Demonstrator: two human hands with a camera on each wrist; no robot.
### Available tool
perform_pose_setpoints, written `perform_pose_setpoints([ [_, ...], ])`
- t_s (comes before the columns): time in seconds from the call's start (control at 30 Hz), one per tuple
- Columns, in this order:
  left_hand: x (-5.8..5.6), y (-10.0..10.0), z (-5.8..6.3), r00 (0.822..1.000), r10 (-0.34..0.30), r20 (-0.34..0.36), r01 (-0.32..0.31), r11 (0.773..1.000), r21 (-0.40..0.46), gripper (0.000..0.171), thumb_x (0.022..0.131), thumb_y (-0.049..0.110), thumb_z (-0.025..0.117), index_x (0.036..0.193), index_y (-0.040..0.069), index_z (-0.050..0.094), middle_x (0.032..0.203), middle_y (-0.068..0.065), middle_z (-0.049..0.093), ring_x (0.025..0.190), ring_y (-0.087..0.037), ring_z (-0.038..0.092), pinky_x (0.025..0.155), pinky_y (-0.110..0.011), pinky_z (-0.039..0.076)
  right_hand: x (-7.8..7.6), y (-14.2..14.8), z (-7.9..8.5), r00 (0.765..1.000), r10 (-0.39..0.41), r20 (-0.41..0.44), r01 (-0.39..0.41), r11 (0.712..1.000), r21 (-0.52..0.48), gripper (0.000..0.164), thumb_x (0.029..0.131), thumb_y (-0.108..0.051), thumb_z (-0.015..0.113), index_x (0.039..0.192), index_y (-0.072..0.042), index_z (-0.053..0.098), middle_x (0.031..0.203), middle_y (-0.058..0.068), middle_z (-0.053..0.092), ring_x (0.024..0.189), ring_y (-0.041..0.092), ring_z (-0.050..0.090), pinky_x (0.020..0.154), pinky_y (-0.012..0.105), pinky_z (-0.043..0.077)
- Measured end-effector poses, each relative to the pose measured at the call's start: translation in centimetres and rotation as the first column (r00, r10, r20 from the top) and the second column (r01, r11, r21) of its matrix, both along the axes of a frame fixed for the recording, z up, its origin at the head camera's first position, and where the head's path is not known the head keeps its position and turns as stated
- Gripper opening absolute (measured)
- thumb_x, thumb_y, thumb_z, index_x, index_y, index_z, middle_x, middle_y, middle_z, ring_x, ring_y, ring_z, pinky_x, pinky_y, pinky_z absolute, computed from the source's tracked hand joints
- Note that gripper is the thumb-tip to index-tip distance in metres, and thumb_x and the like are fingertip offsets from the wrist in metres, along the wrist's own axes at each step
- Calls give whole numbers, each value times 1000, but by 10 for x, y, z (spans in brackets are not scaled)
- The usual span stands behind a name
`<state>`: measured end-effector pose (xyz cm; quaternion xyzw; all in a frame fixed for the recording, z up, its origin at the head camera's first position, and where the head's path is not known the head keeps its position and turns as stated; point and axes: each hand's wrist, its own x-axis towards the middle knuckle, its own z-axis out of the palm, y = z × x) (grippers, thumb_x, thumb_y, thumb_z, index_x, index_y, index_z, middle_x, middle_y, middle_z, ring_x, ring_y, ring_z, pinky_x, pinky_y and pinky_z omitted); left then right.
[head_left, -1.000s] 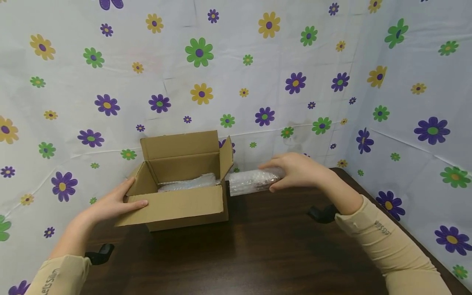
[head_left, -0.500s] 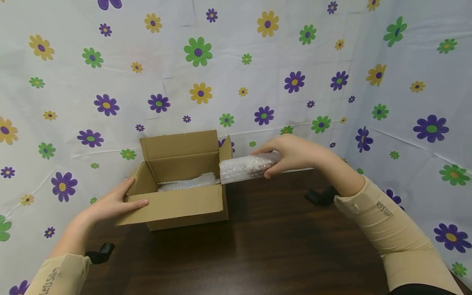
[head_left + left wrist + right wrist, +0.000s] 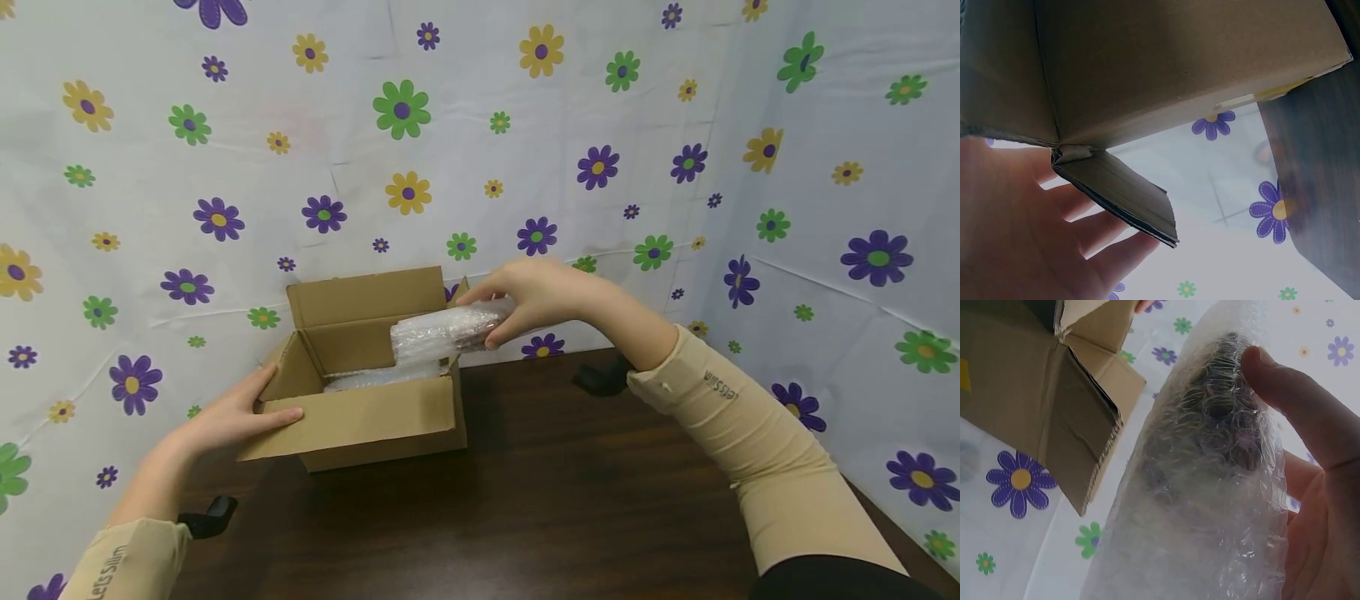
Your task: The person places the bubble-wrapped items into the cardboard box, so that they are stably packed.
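My right hand (image 3: 543, 292) grips one end of a bubble-wrapped bundle (image 3: 435, 331). The bundle is long, and its free end points left over the open cardboard box (image 3: 382, 460). Through the bubble wrap (image 3: 1179, 537) in the right wrist view a dark shape shows, its kind hidden by the wrapping. My left hand (image 3: 240, 412) holds the box at its near left corner, the thumb lying on the front flap (image 3: 367, 417). In the left wrist view, the fingers (image 3: 1113, 231) spread behind a folded flap (image 3: 1125, 194). Inside the box lies another piece in bubble wrap (image 3: 360, 380).
The box stands on a dark wooden table (image 3: 525, 483), near a flower-printed wall sheet (image 3: 465, 167). Its back flap (image 3: 367, 297) stands up, and the right flap (image 3: 1088, 431) sticks outward. Black wrist mounts (image 3: 212, 517) sit below both hands.
My right hand has lifted the bubble-wrapped bundle and carried it left, from beside the box to over its right part. My left hand has stayed on the box.
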<state>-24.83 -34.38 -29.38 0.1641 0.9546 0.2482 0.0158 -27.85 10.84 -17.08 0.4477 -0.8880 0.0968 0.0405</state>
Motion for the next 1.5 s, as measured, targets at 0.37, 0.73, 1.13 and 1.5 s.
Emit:
perform_pose_setpoints([
  [0.37,0,-1,-2,1000,3,10,-3,1000,0,101,90,40,67,151,-10,3,151,-40,4,137,-58,4,103,-73,14,-15,-43,-6,999,17,-37,-17,1000,22,61,80,-42,79,134,-19,61,127,-4,63,110,14,59,92,35,48],
  [0.73,1,0,-3,1000,15,15,-15,1000,-3,102,89,41,66,151,-10,3,151,-40,4,137,-59,4,103,-73,13,-25,-90,-8,999,20,-41,-17,998,55,62,82,-45,75,136,-20,58,134,-6,59,122,14,53,100,35,44],
  [1.13,0,1,-4,1000,22,21,-22,1000,8,103,89,42,66,151,-9,2,152,-39,3,137,-59,5,103,-73,15,-42,-127,-14,1000,23,-16,-21,996,88,62,82,-47,75,136,-22,59,133,-8,59,113,11,56,89,30,48],
  [1.5,0,2,0,999,17,28,-18,1000,18,103,90,41,66,151,-9,0,151,-40,1,137,-59,3,103,-73,14,-52,-150,-16,999,-25,-20,28,987,155,61,82,-50,73,136,-24,58,134,-9,58,120,12,53,91,33,48],
])
